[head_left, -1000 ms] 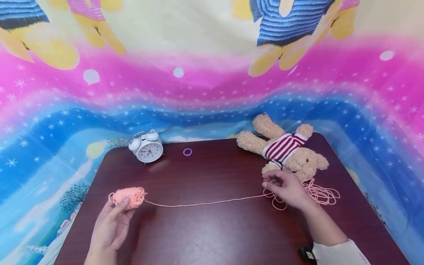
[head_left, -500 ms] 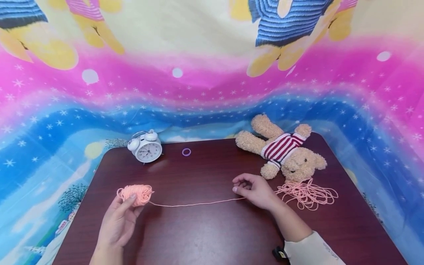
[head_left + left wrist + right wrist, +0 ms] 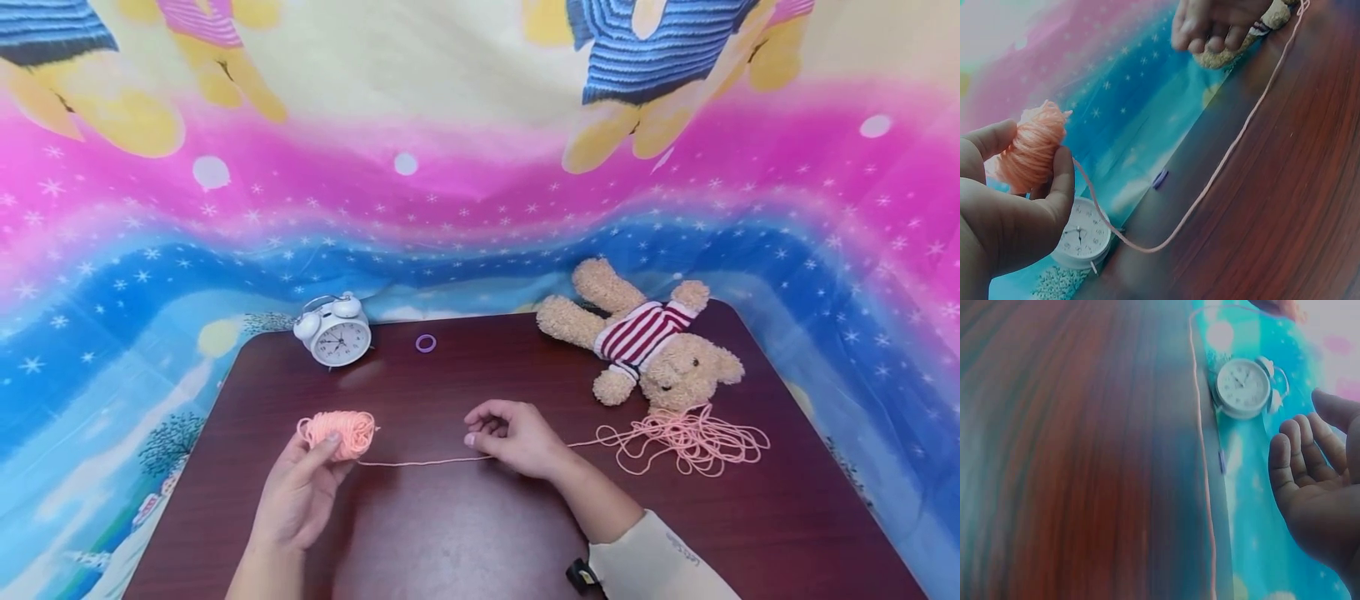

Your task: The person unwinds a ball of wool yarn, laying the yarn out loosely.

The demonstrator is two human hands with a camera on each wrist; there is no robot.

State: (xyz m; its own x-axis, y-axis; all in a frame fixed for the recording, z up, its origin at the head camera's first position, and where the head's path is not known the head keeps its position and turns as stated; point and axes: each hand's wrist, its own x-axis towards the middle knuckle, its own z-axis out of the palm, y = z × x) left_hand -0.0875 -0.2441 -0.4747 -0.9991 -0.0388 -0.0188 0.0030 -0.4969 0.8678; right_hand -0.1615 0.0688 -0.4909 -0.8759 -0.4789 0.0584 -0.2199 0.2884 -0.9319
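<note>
A small skein of peach yarn is gripped between the thumb and fingers of my left hand, raised over the left part of the table. From it a single strand runs across to a loose tangle of yarn at the right. My right hand hovers above mid-table, over the strand in the head view. Its fingers are relaxed and slightly bent, with nothing between them in the right wrist view. The strand passes apart from that hand there.
At the back left of the dark wooden table stands a white alarm clock. A purple ring lies right of it. A teddy bear in a striped sweater lies at the back right, touching or close to the tangle.
My right hand has moved left, away from the bear and tangle, to mid-table. My left hand has shifted a little right with the skein, so the two hands are closer.
</note>
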